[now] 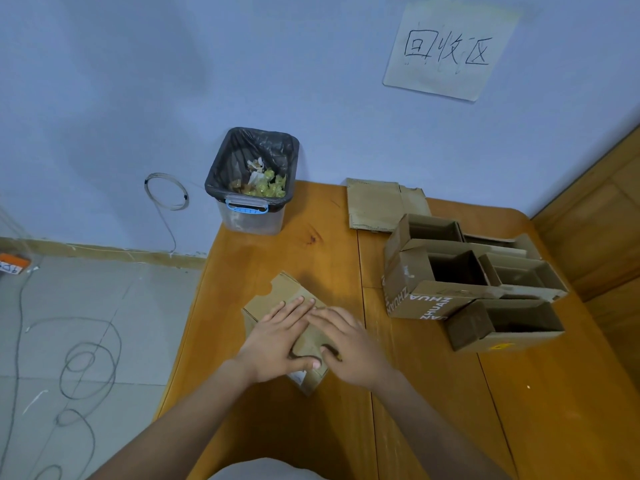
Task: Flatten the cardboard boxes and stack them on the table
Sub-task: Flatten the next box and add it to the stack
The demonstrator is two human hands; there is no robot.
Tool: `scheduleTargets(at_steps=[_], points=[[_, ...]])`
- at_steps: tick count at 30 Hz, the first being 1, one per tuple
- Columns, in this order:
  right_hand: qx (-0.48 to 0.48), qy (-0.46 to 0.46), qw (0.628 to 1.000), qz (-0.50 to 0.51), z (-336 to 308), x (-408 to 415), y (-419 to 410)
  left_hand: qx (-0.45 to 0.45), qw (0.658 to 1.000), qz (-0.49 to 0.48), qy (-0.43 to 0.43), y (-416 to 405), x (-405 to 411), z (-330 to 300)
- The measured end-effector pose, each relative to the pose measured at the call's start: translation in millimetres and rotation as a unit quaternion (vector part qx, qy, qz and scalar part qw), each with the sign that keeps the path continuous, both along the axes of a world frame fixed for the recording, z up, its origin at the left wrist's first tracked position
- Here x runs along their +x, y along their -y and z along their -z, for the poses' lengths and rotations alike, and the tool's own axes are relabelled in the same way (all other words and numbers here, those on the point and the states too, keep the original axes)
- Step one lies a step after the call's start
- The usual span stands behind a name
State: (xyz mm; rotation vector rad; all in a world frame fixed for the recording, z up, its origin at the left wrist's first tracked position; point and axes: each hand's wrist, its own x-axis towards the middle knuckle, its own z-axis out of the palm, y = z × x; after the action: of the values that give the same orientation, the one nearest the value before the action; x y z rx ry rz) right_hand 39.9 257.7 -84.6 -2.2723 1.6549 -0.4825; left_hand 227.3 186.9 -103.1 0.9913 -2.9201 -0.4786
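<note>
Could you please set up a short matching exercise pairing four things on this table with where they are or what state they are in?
Things:
1. bin
2. flattened box
3. box under the hands
4. open boxes

Places or states:
A. clustered on the right side of the table, not yet flattened
B. pressed flat by the left hand and right hand
C. lying flat at the far edge, by the wall
D. at the far left corner, lined with a black bag

Pairs: 1-D, 2-C, 3-B, 4-A
</note>
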Motion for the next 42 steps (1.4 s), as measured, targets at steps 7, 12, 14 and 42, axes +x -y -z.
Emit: scheduleTargets(at_steps=[7, 12, 14, 42], points=[[-0.092, -0.019, 0.994, -0.053, 3.1, -4.1, -7.9, 0.006, 1.0, -0.006, 0.005, -1.2, 1.0, 1.3], [-0.12, -0.022, 0.992, -0.018, 3.2, -1.6, -11.3, 0.013, 1.0, -0.01, -0.012, -1.0, 0.5, 0.7], [-0.13, -0.021, 0.991, -0.009, 4.5, 0.1, -12.3, 0.011, 1.0, -0.009, -0.01, -0.9, 0.0, 0.6], [-0.151, 0.119, 0.975, 0.113, -28.3, -9.0, -24.4, 0.01, 0.981, 0.179, 0.076, 24.8, -50.4, -47.3]])
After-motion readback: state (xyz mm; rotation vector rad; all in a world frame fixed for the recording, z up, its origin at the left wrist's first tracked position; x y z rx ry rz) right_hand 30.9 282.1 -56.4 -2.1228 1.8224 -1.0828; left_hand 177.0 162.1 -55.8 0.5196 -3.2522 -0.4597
